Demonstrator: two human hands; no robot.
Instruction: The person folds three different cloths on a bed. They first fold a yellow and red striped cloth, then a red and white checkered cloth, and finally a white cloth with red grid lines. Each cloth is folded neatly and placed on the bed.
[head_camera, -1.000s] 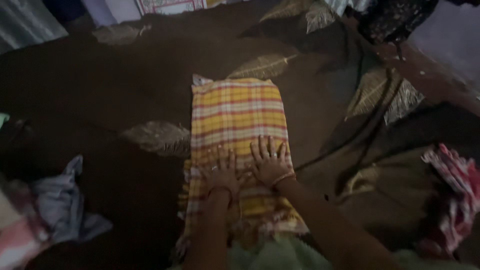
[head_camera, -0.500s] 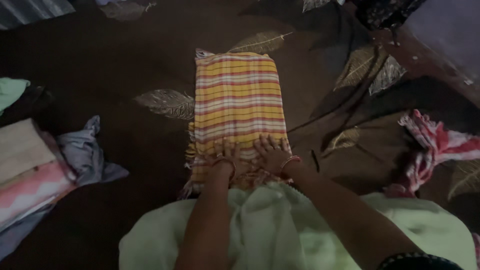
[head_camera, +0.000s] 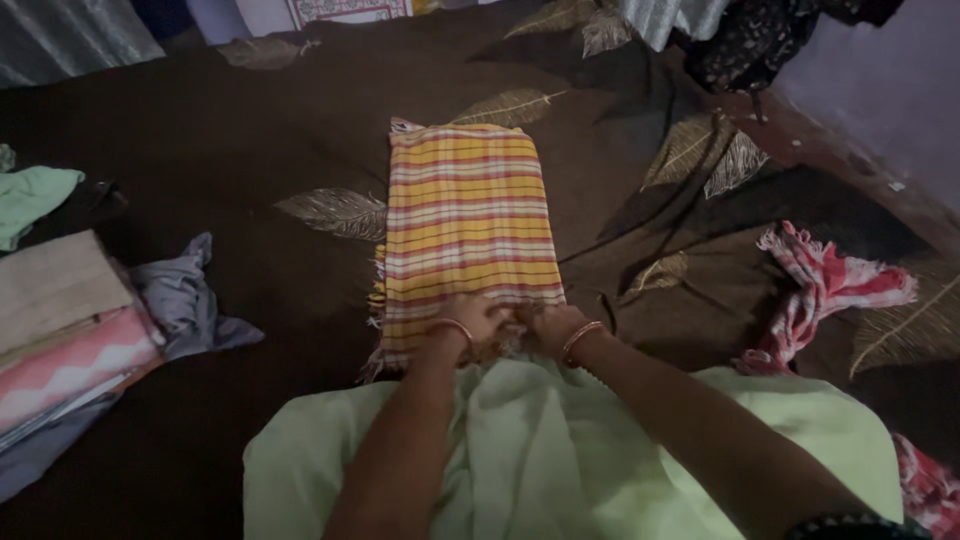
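- Yellow checked cloth (head_camera: 468, 225): folded, soft, light; likely limp when lifted.
- Left hand (head_camera: 468, 322) and right hand (head_camera: 552, 325): both grasp its fringed near edge, fingers curled.
- Best hold: near corners.

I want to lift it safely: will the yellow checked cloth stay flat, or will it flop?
The yellow checked cloth is probably floppy: thin folded fabric with a loose fringe. It likely droops from both hands, and looks light.

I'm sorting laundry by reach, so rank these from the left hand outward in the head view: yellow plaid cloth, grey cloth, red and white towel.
1. Yellow plaid cloth, under the left hand, at its near edge.
2. Grey cloth, off to the left.
3. Red and white towel, far right.
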